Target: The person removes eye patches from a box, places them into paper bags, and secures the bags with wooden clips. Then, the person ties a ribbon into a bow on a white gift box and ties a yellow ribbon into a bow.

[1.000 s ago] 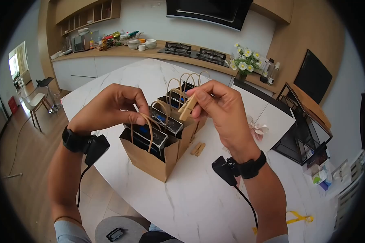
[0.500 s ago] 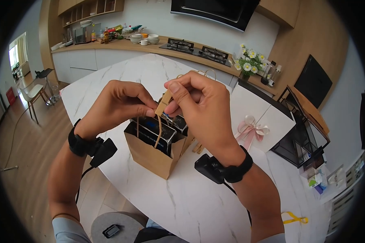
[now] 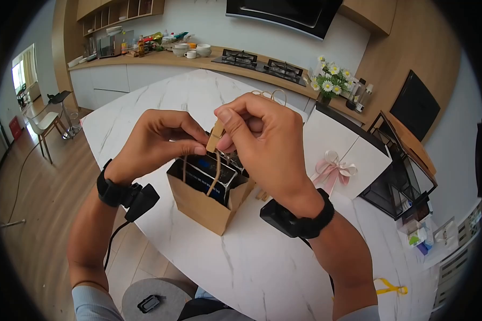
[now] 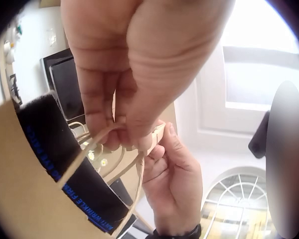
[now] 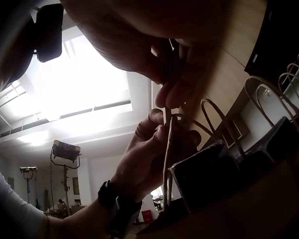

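A brown paper bag stands on the white marbled table, with a black box inside it. The left hand pinches the top of the bag's twisted-paper handle between thumb and fingers. In the right hand, thumb and fingertips pinch a wooden clothespin, whose lower end is right at the handle's top, beside the left fingertips. Blue lettering shows on the box in the left wrist view. The right wrist view is dark, but both hands meet at the handle there.
More bag handles rise behind the right hand, their bags mostly hidden. Wooden clothespins lie beside the front bag. A pink ribbon bow is at the right, and a yellow ribbon lies nearer the front. A round grey stool stands below.
The right hand has moved left and brought the clothespin to the handle's top. The left hand has kept its pinch on the handle, shifting slightly right. Little moved in the last half second.
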Demonstrator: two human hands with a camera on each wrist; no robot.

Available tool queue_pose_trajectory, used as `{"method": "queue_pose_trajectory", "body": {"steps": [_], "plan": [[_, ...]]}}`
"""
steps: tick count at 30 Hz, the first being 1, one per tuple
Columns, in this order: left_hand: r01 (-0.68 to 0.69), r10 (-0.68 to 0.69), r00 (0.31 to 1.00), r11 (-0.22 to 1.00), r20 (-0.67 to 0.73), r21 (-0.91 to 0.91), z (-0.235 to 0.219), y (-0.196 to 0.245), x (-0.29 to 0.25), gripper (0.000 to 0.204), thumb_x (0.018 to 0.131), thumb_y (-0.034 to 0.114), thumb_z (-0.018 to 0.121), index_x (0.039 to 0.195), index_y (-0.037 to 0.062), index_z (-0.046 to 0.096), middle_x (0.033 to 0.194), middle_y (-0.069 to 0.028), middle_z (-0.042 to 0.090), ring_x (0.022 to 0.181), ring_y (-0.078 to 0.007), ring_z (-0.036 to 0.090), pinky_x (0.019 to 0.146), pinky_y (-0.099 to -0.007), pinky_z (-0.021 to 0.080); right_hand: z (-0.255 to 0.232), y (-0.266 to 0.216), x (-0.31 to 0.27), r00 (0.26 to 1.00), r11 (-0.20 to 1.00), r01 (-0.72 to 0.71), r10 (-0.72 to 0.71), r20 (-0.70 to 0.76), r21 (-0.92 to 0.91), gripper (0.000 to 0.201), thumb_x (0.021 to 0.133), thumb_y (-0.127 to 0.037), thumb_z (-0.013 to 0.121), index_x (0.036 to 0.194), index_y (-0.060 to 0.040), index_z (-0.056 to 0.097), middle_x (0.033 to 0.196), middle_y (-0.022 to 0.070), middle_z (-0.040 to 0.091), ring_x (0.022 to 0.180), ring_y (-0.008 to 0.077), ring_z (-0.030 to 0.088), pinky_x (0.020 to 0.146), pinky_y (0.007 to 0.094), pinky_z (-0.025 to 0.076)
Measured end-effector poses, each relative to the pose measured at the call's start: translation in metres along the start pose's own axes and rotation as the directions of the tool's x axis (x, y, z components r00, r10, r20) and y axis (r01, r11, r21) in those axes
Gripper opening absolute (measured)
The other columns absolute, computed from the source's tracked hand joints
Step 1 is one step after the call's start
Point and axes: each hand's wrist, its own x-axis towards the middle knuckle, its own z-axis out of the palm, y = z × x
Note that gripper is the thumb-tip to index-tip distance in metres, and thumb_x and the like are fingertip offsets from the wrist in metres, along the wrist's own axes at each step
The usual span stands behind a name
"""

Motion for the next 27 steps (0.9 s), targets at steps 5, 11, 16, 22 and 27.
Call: {"method": "queue_pose_trajectory", "body": {"steps": [5, 11, 16, 22, 27], "plan": [[-0.111, 0.112, 0.994, 0.943, 0.014, 0.314, 0.007, 0.020, -0.001, 0.008, 0.088, -0.003, 0.075, 0.096, -0.0021, 0.072, 0.092, -0.0081, 0.075, 0.085, -0.0157, 0.073, 0.079, -0.0284, 0.060, -0.002, 0.001, -0.002, 1.000, 1.000, -0.024, 0.024, -0.005, 0.002, 0.015, 0.099, -0.009, 0.068, 0.094, 0.0057, 0.069, 0.076, 0.0067, 0.069, 0.068, 0.0102, 0.071, 0.061, 0.0226, 0.057], [-0.183, 0.196, 0.980, 0.845, 0.027, 0.503, 0.008, 0.024, -0.005, 0.009, 0.087, -0.007, 0.073, 0.095, -0.0034, 0.072, 0.093, -0.0083, 0.075, 0.089, -0.0175, 0.075, 0.084, -0.0294, 0.061, 0.001, -0.001, -0.004, 0.997, 0.994, 0.080, -0.079, 0.013, -0.077, 0.016, 0.099, -0.007, 0.068, 0.092, 0.0078, 0.068, 0.083, 0.0079, 0.069, 0.069, 0.0120, 0.072, 0.061, 0.0222, 0.056], [-0.007, 0.022, 0.996, 0.985, -0.084, 0.174, 0.010, 0.017, -0.007, 0.011, 0.087, -0.008, 0.072, 0.098, -0.0057, 0.073, 0.093, -0.0082, 0.075, 0.090, -0.0138, 0.073, 0.086, -0.0296, 0.061, 0.006, 0.003, -0.002, 0.989, 0.989, 0.136, -0.138, -0.047, -0.050, 0.007, 0.089, -0.003, 0.070, 0.083, 0.0016, 0.070, 0.071, 0.0127, 0.066, 0.066, 0.0238, 0.068, 0.061, 0.0318, 0.053], [-0.050, 0.074, 0.989, 0.982, -0.126, 0.180, 0.012, 0.008, -0.007, 0.012, 0.087, -0.008, 0.071, 0.099, -0.0068, 0.073, 0.094, -0.0094, 0.075, 0.090, -0.0139, 0.072, 0.088, -0.0293, 0.061, -0.001, -0.003, 0.003, 0.998, 0.993, 0.044, -0.038, 0.049, -0.113, 0.015, 0.097, -0.008, 0.068, 0.092, 0.0058, 0.070, 0.077, 0.0094, 0.073, 0.068, 0.0138, 0.074, 0.060, 0.0229, 0.056], [-0.059, 0.078, 0.988, 0.988, -0.131, 0.144, 0.015, 0.008, -0.009, 0.011, 0.089, -0.007, 0.072, 0.100, -0.0068, 0.073, 0.095, -0.0085, 0.075, 0.091, -0.0128, 0.071, 0.087, -0.0286, 0.060, -0.002, -0.006, 0.005, 0.998, 0.997, -0.001, 0.006, 0.059, -0.083, 0.016, 0.091, -0.010, 0.070, 0.082, 0.0031, 0.070, 0.070, 0.0143, 0.071, 0.069, 0.0258, 0.071, 0.064, 0.0358, 0.056]]}}
